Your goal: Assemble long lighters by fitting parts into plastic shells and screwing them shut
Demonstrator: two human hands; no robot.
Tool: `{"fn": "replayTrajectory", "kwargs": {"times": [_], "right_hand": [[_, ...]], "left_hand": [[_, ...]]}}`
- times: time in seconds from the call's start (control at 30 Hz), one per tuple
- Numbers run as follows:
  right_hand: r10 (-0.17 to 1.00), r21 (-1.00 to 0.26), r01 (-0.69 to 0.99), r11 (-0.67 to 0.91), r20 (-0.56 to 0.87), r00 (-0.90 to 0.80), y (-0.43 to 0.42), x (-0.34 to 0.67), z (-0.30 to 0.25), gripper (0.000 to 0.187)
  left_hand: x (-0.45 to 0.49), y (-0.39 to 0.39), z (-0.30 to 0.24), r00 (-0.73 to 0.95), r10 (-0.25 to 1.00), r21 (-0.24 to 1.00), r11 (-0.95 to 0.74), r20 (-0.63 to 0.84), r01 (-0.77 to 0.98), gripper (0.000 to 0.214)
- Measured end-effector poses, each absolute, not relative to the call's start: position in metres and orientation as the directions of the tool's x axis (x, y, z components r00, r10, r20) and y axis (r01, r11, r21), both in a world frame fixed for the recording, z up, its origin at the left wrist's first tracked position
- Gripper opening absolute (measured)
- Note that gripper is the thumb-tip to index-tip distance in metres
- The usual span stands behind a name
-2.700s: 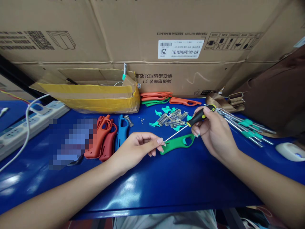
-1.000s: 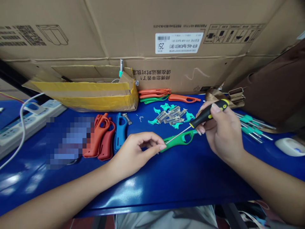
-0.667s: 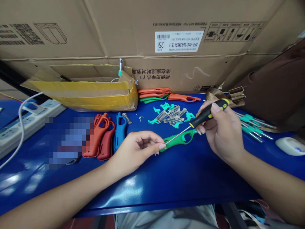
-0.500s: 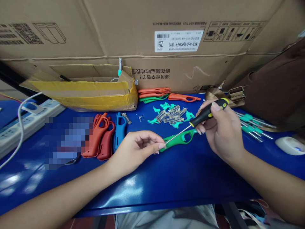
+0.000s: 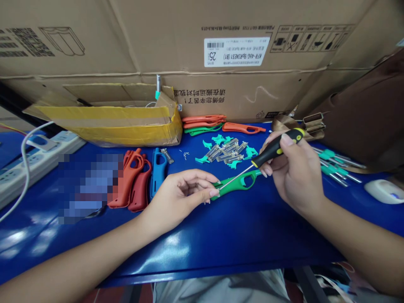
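One right hand (image 5: 296,176) is gripping one screwdriver (image 5: 263,157); one left hand (image 5: 178,197) is pinching narrowly beside its tip, on what, I cannot tell. One green casing (image 5: 235,186) is lying between them, at the left grip's three o'clock, the right's eight.

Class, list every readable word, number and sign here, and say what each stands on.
"KFR-46G/BpR3AES1 (B1)": white label, upside down.
"25": same label.
"师傅您辛苦了!": large cardboard, upside down.
"请在搬运时对我温": same cardboard, partly hidden.
QR code and row of symbols: same cardboard.
Too small or blurred: other print on label and cardboard.
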State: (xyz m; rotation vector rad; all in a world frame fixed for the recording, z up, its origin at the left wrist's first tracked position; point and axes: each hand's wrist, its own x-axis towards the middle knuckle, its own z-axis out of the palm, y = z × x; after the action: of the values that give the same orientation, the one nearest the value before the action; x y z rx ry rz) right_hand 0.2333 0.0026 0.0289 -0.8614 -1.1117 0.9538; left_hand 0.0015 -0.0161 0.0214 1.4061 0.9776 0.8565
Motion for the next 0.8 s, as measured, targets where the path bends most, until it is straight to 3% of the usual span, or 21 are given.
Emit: {"fn": "replayTrajectory", "kwargs": {"times": [0.5, 0.8], "right_hand": [[0.939, -0.926, -0.164, 0.339, 0.323, 0.118, 0.0027, 0.2341, 0.0284, 0.018], [0.929, -0.922, -0.161, 0.352, 0.325, 0.175, 0.0044, 0.235, 0.0292, 0.019]], "left_hand": [[0.0013, -0.0179, 0.0213, 0.396, 0.918, 0.993, -0.036, -0.012, 0.113, 0.025], [0.0011, -0.0186, 0.0198, 0.4, 0.917, 0.99, -0.073, 0.019, 0.119, 0.024]]}}
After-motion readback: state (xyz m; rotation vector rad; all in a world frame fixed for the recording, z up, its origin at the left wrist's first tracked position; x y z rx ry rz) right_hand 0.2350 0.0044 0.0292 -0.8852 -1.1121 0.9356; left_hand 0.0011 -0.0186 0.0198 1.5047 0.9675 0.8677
